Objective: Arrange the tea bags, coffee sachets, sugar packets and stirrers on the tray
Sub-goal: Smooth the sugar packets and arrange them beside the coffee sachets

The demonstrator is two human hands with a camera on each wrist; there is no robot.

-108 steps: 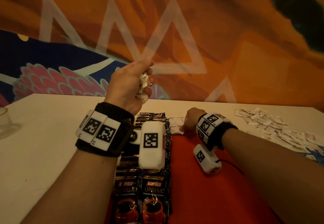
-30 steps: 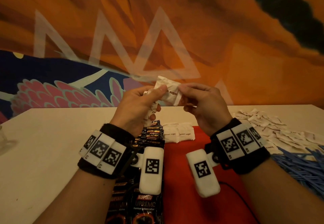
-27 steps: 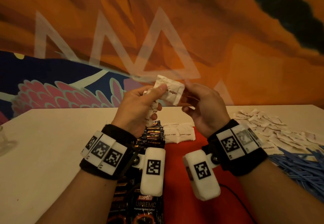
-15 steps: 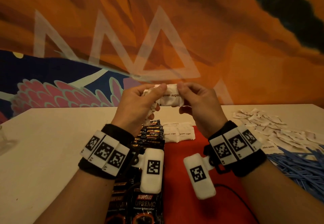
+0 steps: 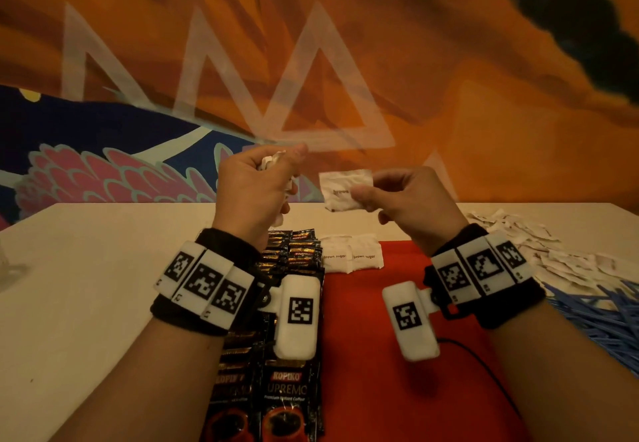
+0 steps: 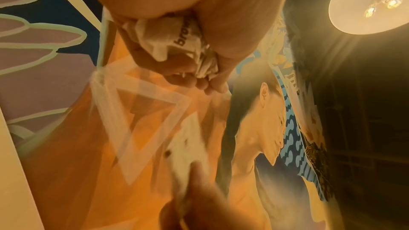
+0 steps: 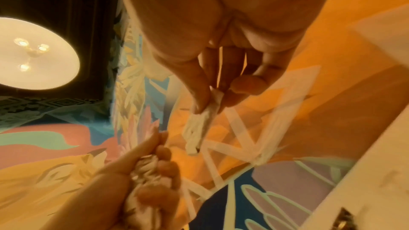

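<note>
Sugar packet (image 5: pixel 345 190), white and printed "brown", hangs pinched at its right edge between the thumb and fingers of my right hand (image 5: pixel 409 205), raised above the far end of the red tray (image 5: pixel 373 355). My left hand (image 5: pixel 250 192) is up beside it, a little apart, fingers curled around a crumpled bunch of sugar packets (image 6: pixel 188 41); from the left wrist that bunch fills the palm, with part of the word "brown" showing.

Below my hands, two more brown sugar packets (image 5: pixel 352 257) lie flat side by side at the tray's far edge, touching each other. Just to their left, black Kopiko coffee sachets (image 5: pixel 287 389) run in two overlapping columns down the tray's left side, partly hidden under my left wrist and its camera. A thin black cable (image 5: pixel 484 365) crosses the bare red area under my right forearm.

On the pale surface (image 5: pixel 86 286) to the right of the tray sits a loose heap of white packets (image 5: pixel 539 251), with a pile of blue stirrers (image 5: pixel 594 317) nearer me, its edge overlapping that heap. A painted mural (image 5: pixel 449 96) covers the wall behind.
</note>
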